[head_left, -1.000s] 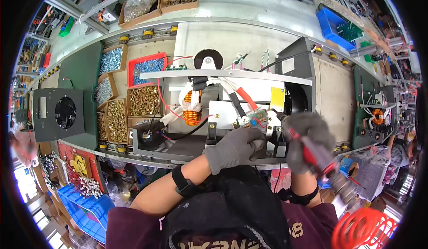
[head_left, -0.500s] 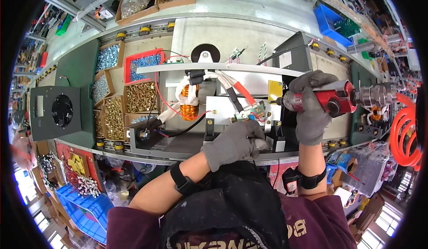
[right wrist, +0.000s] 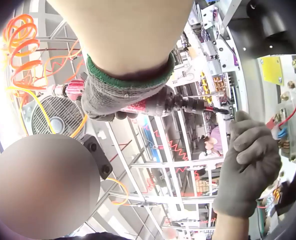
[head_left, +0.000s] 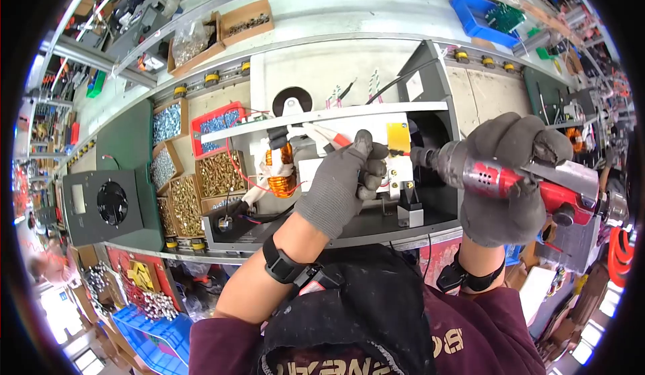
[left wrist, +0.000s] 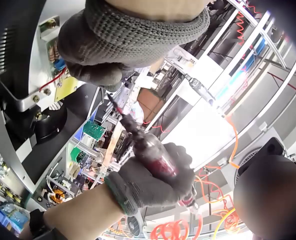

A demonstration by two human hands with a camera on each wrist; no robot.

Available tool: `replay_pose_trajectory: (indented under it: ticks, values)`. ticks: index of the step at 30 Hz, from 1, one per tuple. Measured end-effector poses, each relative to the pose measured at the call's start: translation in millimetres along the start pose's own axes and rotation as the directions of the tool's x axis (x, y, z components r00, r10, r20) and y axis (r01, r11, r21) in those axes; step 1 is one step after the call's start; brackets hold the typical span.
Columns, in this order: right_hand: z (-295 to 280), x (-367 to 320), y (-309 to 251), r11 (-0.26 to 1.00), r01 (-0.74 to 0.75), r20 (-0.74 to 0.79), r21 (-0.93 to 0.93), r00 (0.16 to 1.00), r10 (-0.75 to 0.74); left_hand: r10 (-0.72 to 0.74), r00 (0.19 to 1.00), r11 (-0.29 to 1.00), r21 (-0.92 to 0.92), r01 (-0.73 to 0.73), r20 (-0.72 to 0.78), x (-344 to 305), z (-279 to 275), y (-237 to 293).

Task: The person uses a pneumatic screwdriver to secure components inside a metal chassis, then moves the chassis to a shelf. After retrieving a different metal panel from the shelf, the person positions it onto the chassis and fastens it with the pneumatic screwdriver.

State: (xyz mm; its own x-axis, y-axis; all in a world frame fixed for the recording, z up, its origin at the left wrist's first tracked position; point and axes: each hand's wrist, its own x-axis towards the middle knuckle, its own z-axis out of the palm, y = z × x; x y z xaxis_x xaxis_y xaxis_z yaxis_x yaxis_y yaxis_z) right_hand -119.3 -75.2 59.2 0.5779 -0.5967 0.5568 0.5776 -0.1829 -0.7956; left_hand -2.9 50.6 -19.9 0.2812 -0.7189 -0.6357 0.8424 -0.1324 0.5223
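Note:
My gloved right hand (head_left: 505, 215) grips a red air-powered screwdriver (head_left: 490, 177) around its body, its nose pointing left. Its dark bit (head_left: 401, 153) lies over the yellow plate (head_left: 398, 136) of an open metal chassis (head_left: 435, 224). Over the middle of that chassis is my gloved left hand (head_left: 339, 190), fingers bent, with thumb and index side close by the bit. In the right wrist view the left hand (right wrist: 250, 165) is curled right at the bit's tip (right wrist: 220, 110); I cannot tell whether something small is between its fingers. A copper-wound coil (head_left: 281, 167) stands left of it.
Boxes of brass-coloured fasteners (head_left: 218, 173) and a red tray (head_left: 197, 133) of blue-silver ones stand at the left. Beyond them is a grey panel with a fan (head_left: 112, 202). A metal bar (head_left: 322, 118) spans the chassis. A coiled red air hose (head_left: 621, 254) hangs at the right.
The right hand has raised the screwdriver from low at the right to level, its bit now at the yellow plate. The left hand has risen from the chassis's front edge to the bit.

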Motion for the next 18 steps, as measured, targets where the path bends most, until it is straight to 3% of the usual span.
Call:
replay_pose_trajectory:
  ticks: [2, 4, 6, 9, 12, 14, 16, 18]
  values:
    - [0, -1, -5, 0.998, -0.055, -0.132, 0.015, 0.99, 0.057, -0.019, 1.0, 1.0, -0.012, 0.019, 0.02, 3, 5, -2]
    - [4, 3, -4, 0.998, -0.043, -0.085, 0.035, 0.995, 0.046, -0.035, 0.995, 0.999, -0.026, 0.038, 0.098, 2, 9, -4]
    - [6, -2, -1, 0.999, -0.042, -0.129, 0.031, 0.991, 0.046, -0.037, 0.997, 0.998, 0.062, 0.032, 0.074, -3, 18, -1]
    - [1, 0, 2, 0.996, 0.002, -0.042, 0.089, 0.999, 0.002, -0.02, 0.999, 0.983, 0.185, 0.012, 0.045, -6, 25, 1]
    - [-6, -10, 5, 0.987, -0.12, -0.129, 0.108, 0.983, 0.134, 0.025, 0.996, 0.978, 0.207, -0.042, 0.083, -6, 28, 4]
    - [2, -9, 4, 0.979, -0.188, -0.158, 0.078, 0.967, 0.198, 0.08, 0.987, 0.928, 0.35, -0.125, 0.14, -7, 37, 7]
    - [3, -3, 4, 0.973, -0.22, -0.166, 0.065, 0.96, 0.228, 0.064, 0.994, 0.954, 0.287, -0.087, 0.087, 3, 33, 4]
    - [0, 0, 3, 0.991, -0.121, -0.085, 0.056, 0.988, 0.125, 0.036, 0.999, 0.973, 0.226, -0.042, 0.033, 10, 27, 2]
